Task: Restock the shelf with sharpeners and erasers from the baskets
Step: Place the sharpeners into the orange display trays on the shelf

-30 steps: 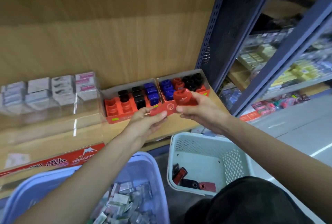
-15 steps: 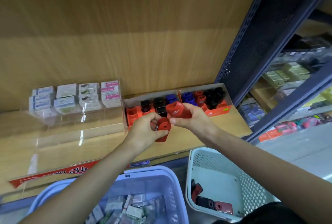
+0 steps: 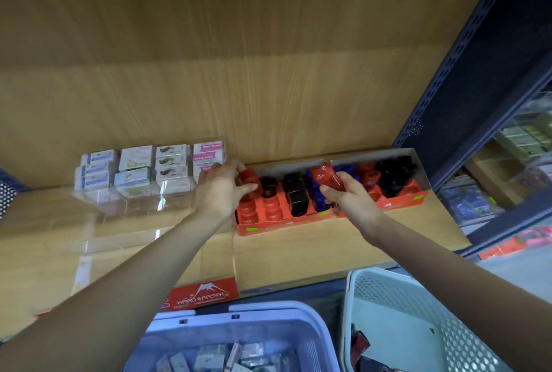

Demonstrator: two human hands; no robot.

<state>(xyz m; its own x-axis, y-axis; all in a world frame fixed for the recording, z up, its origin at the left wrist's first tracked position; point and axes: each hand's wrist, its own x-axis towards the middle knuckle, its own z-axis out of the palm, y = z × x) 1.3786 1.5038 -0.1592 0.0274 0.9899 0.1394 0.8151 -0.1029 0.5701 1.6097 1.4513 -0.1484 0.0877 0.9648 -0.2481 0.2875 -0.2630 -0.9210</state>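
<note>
Head camera looks up at a wooden shelf (image 3: 298,255), where the left hand (image 3: 219,192) grips a red plastic sharpener (image 3: 247,181) over the back left corner of a red cardboard display tray (image 3: 283,223). Its fingers cover much of the piece, so I cannot tell whether it sits in a slot. The right hand (image 3: 351,197) is clenched around a second red sharpener (image 3: 325,177), held tilted above the seam between that tray and a neighbouring red tray (image 3: 400,203), hiding several slots beneath. Black, blue and red sharpeners (image 3: 294,192) fill parts of both trays, all blurred. Left of the trays, boxed erasers (image 3: 134,171) are stacked inside a clear acrylic bin (image 3: 128,207), most labels unreadable. Below, a pale blue plastic basket (image 3: 268,319) of wrapped erasers (image 3: 209,356) and a white perforated basket (image 3: 388,285) holding a few dark and red sharpeners (image 3: 360,344) are cut off by the lower edge.
</note>
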